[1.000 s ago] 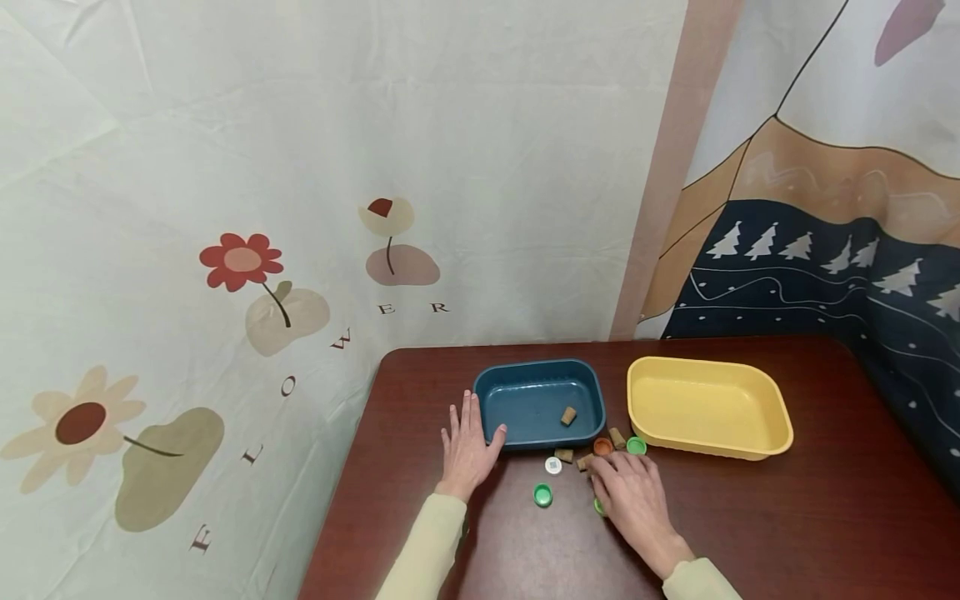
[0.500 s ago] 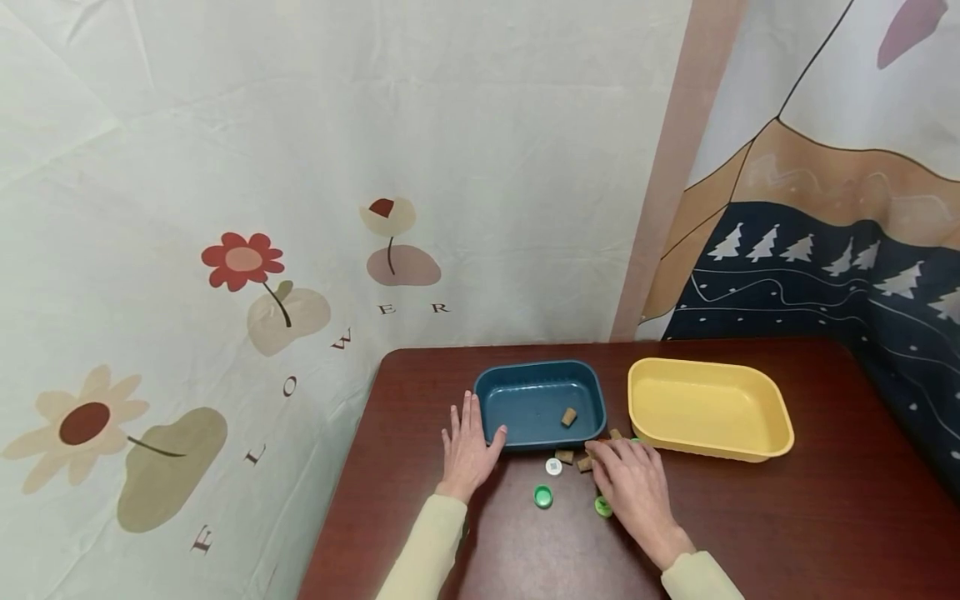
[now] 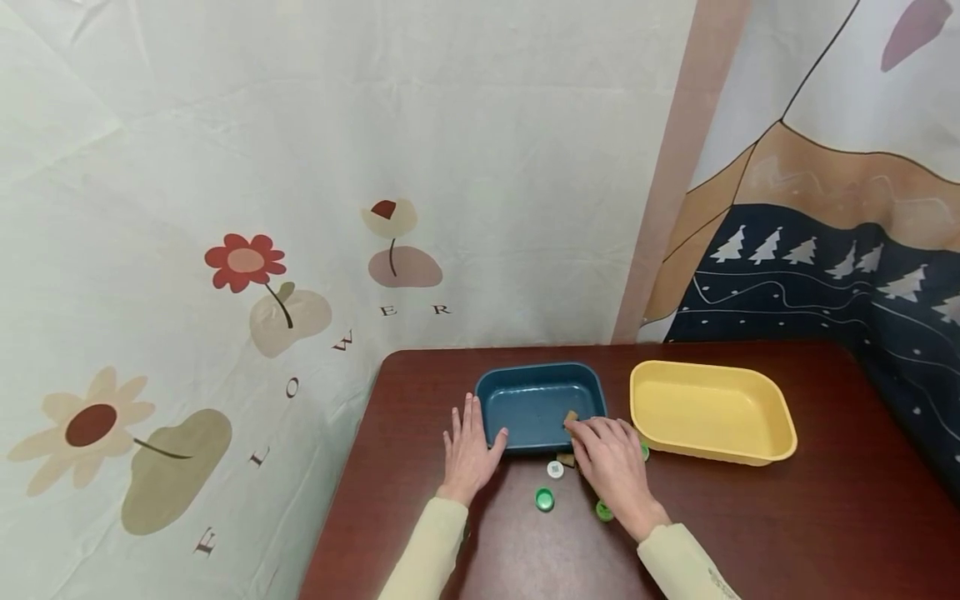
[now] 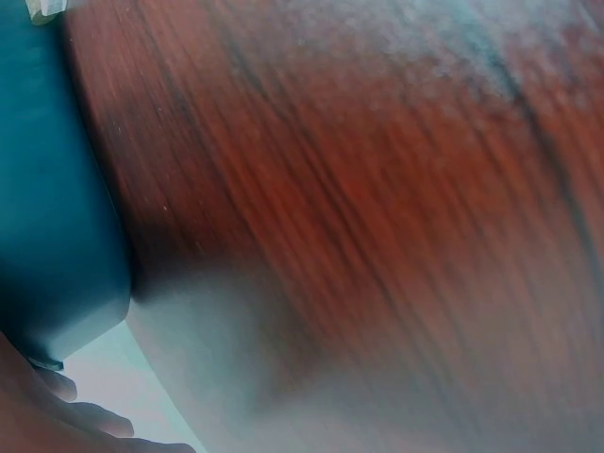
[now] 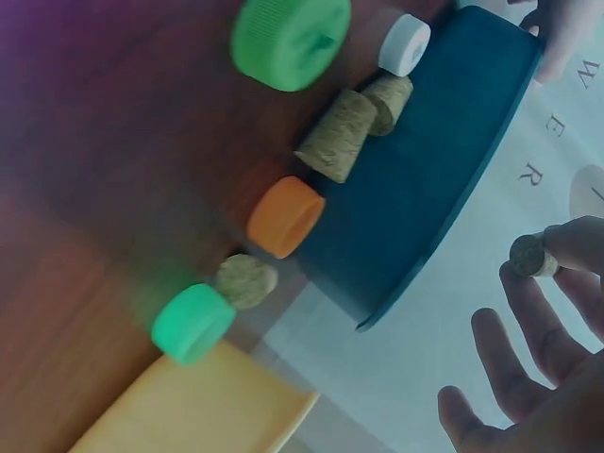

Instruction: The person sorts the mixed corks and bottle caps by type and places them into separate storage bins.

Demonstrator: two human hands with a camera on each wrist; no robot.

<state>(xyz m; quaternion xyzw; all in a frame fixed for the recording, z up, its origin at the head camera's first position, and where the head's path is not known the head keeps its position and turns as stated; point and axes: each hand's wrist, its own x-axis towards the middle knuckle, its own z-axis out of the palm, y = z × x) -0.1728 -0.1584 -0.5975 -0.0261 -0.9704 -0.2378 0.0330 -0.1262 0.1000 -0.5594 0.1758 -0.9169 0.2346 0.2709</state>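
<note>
My right hand [image 3: 613, 467] is over the front right corner of the blue tray [image 3: 525, 379], and it pinches a cork [image 5: 534, 256] between thumb and finger. Another cork [image 3: 572, 415] lies in that tray, partly hidden by the fingertips. At the tray's left side rests my left hand [image 3: 468, 454], fingers straight, thumb by the front rim. In front of the tray, the right wrist view shows a big tapered cork [image 5: 338, 137], a smaller cork [image 5: 389, 102], a white cap [image 5: 406, 44] and an orange cap [image 5: 286, 217]. A third cork [image 5: 247, 280] touches a green cap [image 5: 193, 324].
To the right stands a yellow tray [image 3: 780, 417]. Nearer the person, a green cap [image 3: 544, 499] and a lighter green cap [image 3: 604, 510] lie on the brown table [image 3: 510, 533]. A printed cloth [image 3: 525, 167] hangs behind the table.
My right hand has picked up a cork from the group between the trays and moved left and away, over the blue tray's corner. The left hand stays put.
</note>
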